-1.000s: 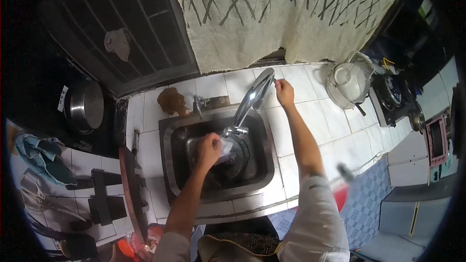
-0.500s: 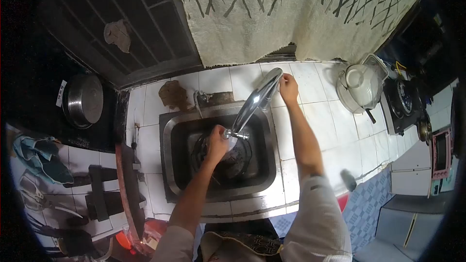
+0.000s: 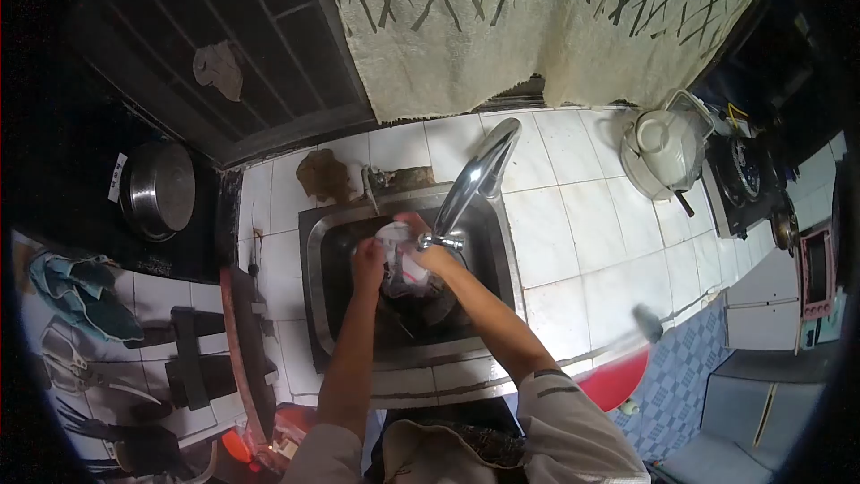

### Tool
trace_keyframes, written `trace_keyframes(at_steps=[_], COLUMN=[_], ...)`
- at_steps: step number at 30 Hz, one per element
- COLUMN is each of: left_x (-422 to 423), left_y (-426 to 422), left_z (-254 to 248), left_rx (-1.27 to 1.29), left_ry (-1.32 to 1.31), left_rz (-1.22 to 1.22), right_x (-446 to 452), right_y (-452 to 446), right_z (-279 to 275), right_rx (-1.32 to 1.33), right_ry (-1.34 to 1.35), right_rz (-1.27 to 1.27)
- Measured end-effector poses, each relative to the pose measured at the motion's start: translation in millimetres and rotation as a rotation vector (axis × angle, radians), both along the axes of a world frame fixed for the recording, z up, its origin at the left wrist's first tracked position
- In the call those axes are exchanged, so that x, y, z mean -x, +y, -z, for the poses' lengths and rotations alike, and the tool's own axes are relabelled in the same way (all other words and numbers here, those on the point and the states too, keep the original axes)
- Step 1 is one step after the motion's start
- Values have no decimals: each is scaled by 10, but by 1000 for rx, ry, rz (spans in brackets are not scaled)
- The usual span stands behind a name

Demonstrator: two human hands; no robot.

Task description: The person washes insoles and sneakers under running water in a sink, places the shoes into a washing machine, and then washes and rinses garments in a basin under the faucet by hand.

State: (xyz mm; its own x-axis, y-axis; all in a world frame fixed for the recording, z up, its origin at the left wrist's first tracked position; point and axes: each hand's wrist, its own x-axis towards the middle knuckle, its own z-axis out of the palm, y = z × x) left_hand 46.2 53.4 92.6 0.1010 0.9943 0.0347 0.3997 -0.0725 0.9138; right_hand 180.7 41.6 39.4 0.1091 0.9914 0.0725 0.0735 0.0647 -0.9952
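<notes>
A crumpled whitish cloth [image 3: 408, 276] with a reddish streak is held over the sink [image 3: 314, 323] between both of my hands. My left hand [image 3: 368, 263] grips its left side with curled fingers. Around its right side close the fingers of my right hand [image 3: 431, 255], partly hidden behind the faucet head. The chrome faucet [image 3: 473, 177] arches over the basin, its spout end right beside my right hand. Beneath the cloth, a dark round item lies at the sink bottom, mostly covered; I cannot make out its kind.
A small tap [image 3: 369, 188] and a brown rag-like patch [image 3: 322, 176] are behind the sink. Pale bowls [image 3: 658, 148] stand at the right by the stove. A metal pot [image 3: 161, 190] sits at the left, above a teal cloth [image 3: 85, 296].
My right hand has left the base of the faucet and come down into the sink beside my left. The whitish cloth now shows between both hands.
</notes>
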Motion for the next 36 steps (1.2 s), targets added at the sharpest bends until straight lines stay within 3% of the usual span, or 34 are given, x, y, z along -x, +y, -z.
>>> trace_keyframes(at_steps=[2,3,4,5,6,8,9,10,11,12,14,16,18,19,20,22,23,24,26,27,30,31,32,33,34,35,36], left_x=[-50,31,30,-45,-124,-309,-351,-377,-333,-284,-240,-169,-151,-166,-126,-36,-67,-69,-42,-12,247,383,459,367,319,277,269], left_y=[-113,-123,-131,-126,-163,-208,-213,-205,-78,-67,-25,-99,-41,-99,-91,-65,-120,-153,-233,-232,-180,-108,-85,-127,-130,-123,-123], left_z=[-253,35,203,252,269,166,160,200,672,691,704,733,720,406,323,214,90,36,-3,7,225,494,639,431,494,643,905], left_rx=[1120,1194,1199,1180,1120,990,952,913,825,828,826,836,826,808,809,754,739,741,626,621,519,538,559,802,799,893,990], left_ry=[-521,-743,-881,-973,-1002,-952,-903,-873,-890,-886,-822,-754,-680,-713,-710,-610,-706,-705,-772,-772,-739,-757,-775,-847,-851,-1010,-1165], left_rz=[-348,-143,-10,45,31,-46,-71,-71,36,42,50,40,48,88,87,116,49,52,183,181,79,80,81,-44,-43,70,186], right_x=[137,228,312,393,485,434,382,289,235,291,433,346,102,18,-8,-8,19,-10,-131,-208,-333,-324,-274,-204,-114,106,247], right_y=[-36,-111,-186,-289,-316,-292,-284,-193,-123,-184,-353,-380,-335,-287,-304,-388,-320,-333,-357,-311,-169,-206,-267,-322,-341,-301,-366], right_z=[-192,-244,-351,-742,-585,-290,-284,-315,-360,-423,-568,-508,-572,-441,-309,-105,346,271,-152,-382,-173,-188,-306,-505,-609,-280,-379], right_rx=[-150,-28,94,136,-62,-78,-71,175,413,414,58,118,599,609,610,164,-46,-45,680,725,719,511,515,482,445,317,47], right_ry=[144,1,-142,-77,-108,-556,-555,-390,-219,-216,-452,-415,-522,-554,-551,-229,-273,-272,-7,-227,-328,-423,-419,-268,-119,-280,-324], right_rz=[24,39,56,123,122,292,288,295,303,309,449,419,308,102,102,31,-41,-38,-332,-399,-462,-398,-400,-310,-220,-107,-69])
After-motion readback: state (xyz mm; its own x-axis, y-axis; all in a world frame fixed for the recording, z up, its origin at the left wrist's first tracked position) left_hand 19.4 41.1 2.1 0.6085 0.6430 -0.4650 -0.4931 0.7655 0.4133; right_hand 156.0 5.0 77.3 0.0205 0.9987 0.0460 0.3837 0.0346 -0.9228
